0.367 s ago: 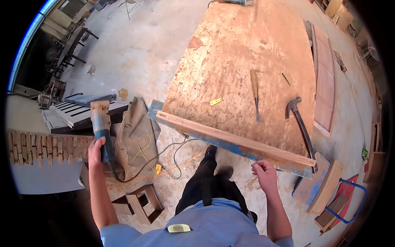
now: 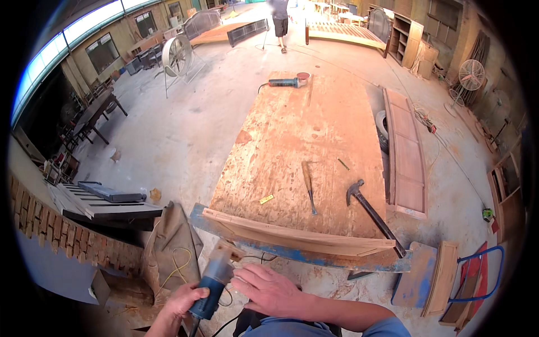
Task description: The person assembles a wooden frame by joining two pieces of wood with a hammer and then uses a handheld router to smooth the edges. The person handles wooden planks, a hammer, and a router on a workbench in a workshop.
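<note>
My left hand (image 2: 181,301) is wrapped round the blue body of a corded trim router (image 2: 208,293), whose wooden base points away from me. Beside its blurred grey middle is my right hand (image 2: 266,289), fingers stretched out; whether they touch it I cannot tell. Past the tool, a long light wooden rail (image 2: 297,233) lies along the near edge of the wooden workbench (image 2: 281,168), over a blue-painted board (image 2: 314,254). On the benchtop are a claw hammer (image 2: 371,213), a wood-handled chisel (image 2: 308,182), a green pencil (image 2: 343,164) and a small yellow metal piece (image 2: 266,199).
An angle grinder (image 2: 285,82) lies at the bench's far end. Panels (image 2: 405,151) lean along its right side. A brown cloth (image 2: 168,241) and cords are at the left. A blue-framed saw (image 2: 497,275) and boards stand at lower right. A person (image 2: 280,22) stands far off.
The router has come from the far left to in front of me, by the rail's left end. My right hand has moved left to it, its fingers now stretched out. The view has tipped up.
</note>
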Demonstrator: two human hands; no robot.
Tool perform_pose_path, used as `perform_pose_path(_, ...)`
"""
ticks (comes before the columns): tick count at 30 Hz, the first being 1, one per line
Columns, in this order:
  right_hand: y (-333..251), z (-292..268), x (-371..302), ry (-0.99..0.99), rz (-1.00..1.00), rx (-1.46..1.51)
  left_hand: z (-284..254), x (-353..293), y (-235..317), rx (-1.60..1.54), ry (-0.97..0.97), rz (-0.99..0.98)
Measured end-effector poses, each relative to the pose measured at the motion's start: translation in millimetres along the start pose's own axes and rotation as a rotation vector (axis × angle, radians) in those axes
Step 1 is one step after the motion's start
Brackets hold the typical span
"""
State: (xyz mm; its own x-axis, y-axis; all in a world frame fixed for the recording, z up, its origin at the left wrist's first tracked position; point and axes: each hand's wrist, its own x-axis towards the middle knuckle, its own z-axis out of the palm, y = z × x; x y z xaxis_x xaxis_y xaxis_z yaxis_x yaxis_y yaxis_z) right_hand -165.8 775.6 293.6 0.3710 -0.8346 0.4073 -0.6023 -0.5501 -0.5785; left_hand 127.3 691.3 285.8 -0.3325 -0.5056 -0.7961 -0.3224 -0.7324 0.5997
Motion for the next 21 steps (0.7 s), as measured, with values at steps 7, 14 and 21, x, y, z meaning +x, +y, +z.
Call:
perform_pose_path(7,-2.1,23.5,-46.0,-0.231,0.19,-0.206,87.3,45.6,-0.2,0.502,-0.411,-0.052)
perform_pose_path(14,-10.7,21.1,-76.4,-0.021,0.221,-0.242,110.6,65.9,15.9,0.959,-0.669,0.03)
perform_pose_path(21,-27.2,39.1,-72.6,0.164,0.306,-0.214,107.3,33.3,74.4,0.933,-0.861,-0.01)
